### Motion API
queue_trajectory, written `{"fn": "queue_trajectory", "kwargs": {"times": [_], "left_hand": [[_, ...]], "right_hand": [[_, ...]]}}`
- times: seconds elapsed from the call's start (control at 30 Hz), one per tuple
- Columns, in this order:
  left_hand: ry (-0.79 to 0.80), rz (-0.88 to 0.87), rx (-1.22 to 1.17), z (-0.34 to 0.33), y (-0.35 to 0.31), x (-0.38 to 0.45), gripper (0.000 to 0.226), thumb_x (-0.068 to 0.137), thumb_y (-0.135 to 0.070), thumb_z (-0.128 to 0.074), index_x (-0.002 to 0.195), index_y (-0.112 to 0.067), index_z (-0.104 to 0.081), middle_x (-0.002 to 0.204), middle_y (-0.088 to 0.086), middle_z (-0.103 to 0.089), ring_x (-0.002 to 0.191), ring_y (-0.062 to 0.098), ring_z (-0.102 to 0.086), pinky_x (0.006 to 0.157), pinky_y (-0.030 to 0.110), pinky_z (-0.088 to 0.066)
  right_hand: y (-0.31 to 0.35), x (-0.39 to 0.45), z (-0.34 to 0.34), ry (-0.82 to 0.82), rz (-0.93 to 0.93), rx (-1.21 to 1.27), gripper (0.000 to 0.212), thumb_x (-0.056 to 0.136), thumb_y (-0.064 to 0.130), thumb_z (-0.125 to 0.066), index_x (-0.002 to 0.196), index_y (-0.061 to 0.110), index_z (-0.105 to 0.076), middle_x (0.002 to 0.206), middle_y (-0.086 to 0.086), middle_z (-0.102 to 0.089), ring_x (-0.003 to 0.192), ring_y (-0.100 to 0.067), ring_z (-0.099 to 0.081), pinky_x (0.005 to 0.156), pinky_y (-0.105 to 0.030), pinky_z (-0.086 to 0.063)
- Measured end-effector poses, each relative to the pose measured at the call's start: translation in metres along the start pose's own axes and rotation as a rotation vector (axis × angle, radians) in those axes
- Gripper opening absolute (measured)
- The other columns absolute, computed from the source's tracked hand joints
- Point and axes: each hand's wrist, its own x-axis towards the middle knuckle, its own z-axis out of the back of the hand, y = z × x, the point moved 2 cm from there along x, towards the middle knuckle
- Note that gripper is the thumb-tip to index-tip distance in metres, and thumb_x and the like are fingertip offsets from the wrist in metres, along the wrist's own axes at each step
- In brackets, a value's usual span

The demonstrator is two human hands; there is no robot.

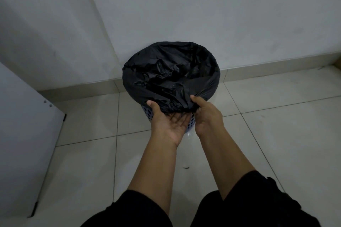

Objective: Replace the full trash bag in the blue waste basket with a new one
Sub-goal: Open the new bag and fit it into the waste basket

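A black trash bag (pixel 171 72) lines the blue waste basket (pixel 147 113), its edge folded down over the rim and covering most of the perforated wall. The basket stands on the tiled floor against the white wall. My left hand (pixel 168 121) is palm up under the bag's near edge, thumb on the plastic and fingers hidden beneath it. My right hand (pixel 206 114) grips a gathered bunch of the bag's edge at the near right of the rim. The bag's inside is crumpled and dark; what it holds is hidden.
A white board or cabinet panel (pixel 24 134) stands at the left. The wall (pixel 221 14) with a grey patch runs behind the basket, with a skirting strip along the floor. Pale floor tiles (pixel 276 134) spread to the right and in front. A small scrap (pixel 186 167) lies on the floor.
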Motion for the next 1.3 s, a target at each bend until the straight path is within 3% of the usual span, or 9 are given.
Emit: {"fn": "queue_trajectory", "kwargs": {"times": [0.17,0.27,0.37,0.53,0.7,0.87,0.97,1.13,1.3], "left_hand": [[-0.032,-0.037,-0.017,-0.001,0.004,0.000,0.099,0.074,-0.079,-0.047,0.136,-0.003,-0.046,0.116,0.018,-0.059,0.109,0.031,-0.057,0.096,0.041,-0.048],[-0.031,-0.043,-0.018,-0.002,0.004,0.000,0.097,0.074,-0.079,-0.047,0.136,-0.003,-0.047,0.116,0.018,-0.060,0.106,0.031,-0.059,0.095,0.041,-0.049],[-0.048,-0.038,-0.021,-0.001,0.002,-0.001,0.099,0.074,-0.078,-0.049,0.137,-0.002,-0.045,0.123,0.018,-0.057,0.113,0.031,-0.057,0.097,0.040,-0.047],[-0.063,-0.042,-0.074,-0.002,-0.004,-0.004,0.090,0.080,-0.068,-0.054,0.134,0.003,-0.043,0.126,0.020,-0.054,0.121,0.030,-0.052,0.102,0.042,-0.043],[-0.081,-0.133,-0.111,-0.001,-0.003,-0.004,0.077,0.082,-0.061,-0.059,0.130,-0.002,-0.050,0.108,0.013,-0.058,0.097,0.023,-0.058,0.098,0.038,-0.048],[-0.003,0.050,0.082,0.000,0.009,-0.004,0.081,0.070,-0.067,-0.068,0.115,-0.001,-0.058,0.112,0.015,-0.064,0.102,0.027,-0.064,0.096,0.038,-0.051],[0.017,0.031,0.089,0.000,0.009,-0.002,0.071,0.080,-0.056,-0.066,0.121,0.001,-0.057,0.115,0.019,-0.065,0.105,0.028,-0.064,0.100,0.039,-0.049],[-0.019,0.038,0.064,-0.005,0.005,-0.003,0.057,0.084,-0.051,-0.063,0.112,-0.002,-0.060,0.103,0.013,-0.065,0.094,0.022,-0.063,0.084,0.032,-0.051],[-0.075,-0.011,0.082,-0.003,0.000,-0.001,0.056,0.084,-0.055,-0.061,0.112,-0.006,-0.059,0.097,0.008,-0.065,0.094,0.018,-0.062,0.093,0.029,-0.048]], "right_hand": [[0.010,0.000,-0.001,0.076,-0.084,-0.097,0.017,0.084,-0.004,-0.064,0.101,-0.003,-0.065,0.087,-0.012,-0.070,0.068,-0.016,-0.067,0.048,-0.017,-0.052],[0.006,0.002,-0.002,0.026,-0.016,-0.051,0.055,0.075,-0.008,-0.071,0.127,-0.005,-0.050,0.107,-0.022,-0.067,0.084,-0.025,-0.068,0.051,-0.022,-0.055],[0.004,0.001,0.004,-0.008,0.032,0.050,0.073,0.076,-0.012,-0.071,0.130,0.017,-0.032,0.108,-0.020,-0.062,0.087,-0.023,-0.066,0.052,-0.024,-0.056],[0.002,0.002,0.002,0.112,-0.020,0.052,0.062,0.079,-0.004,-0.072,0.134,0.002,-0.046,0.118,-0.022,-0.065,0.102,-0.028,-0.068,0.067,-0.030,-0.060],[0.003,-0.007,0.001,0.112,-0.112,-0.139,0.020,0.086,0.011,-0.070,0.103,0.003,-0.066,0.094,-0.009,-0.072,0.078,-0.014,-0.069,0.057,-0.018,-0.056],[0.003,-0.014,0.000,0.096,-0.116,-0.161,0.036,0.084,0.010,-0.071,0.117,-0.003,-0.064,0.099,-0.015,-0.072,0.074,-0.020,-0.071,0.047,-0.020,-0.053],[0.003,-0.019,0.001,0.133,-0.131,-0.222,0.033,0.087,0.017,-0.070,0.115,0.000,-0.065,0.094,-0.010,-0.072,0.058,-0.006,-0.070,0.040,-0.014,-0.048],[-0.001,-0.019,0.004,0.081,-0.048,-0.312,0.053,0.079,0.018,-0.078,0.123,-0.005,-0.060,0.101,-0.013,-0.072,0.078,-0.015,-0.071,0.048,-0.017,-0.053],[0.003,-0.026,0.006,0.132,-0.033,-0.297,0.048,0.081,0.010,-0.075,0.123,-0.007,-0.057,0.085,-0.003,-0.066,0.046,0.003,-0.062,0.036,-0.007,-0.041]]}}
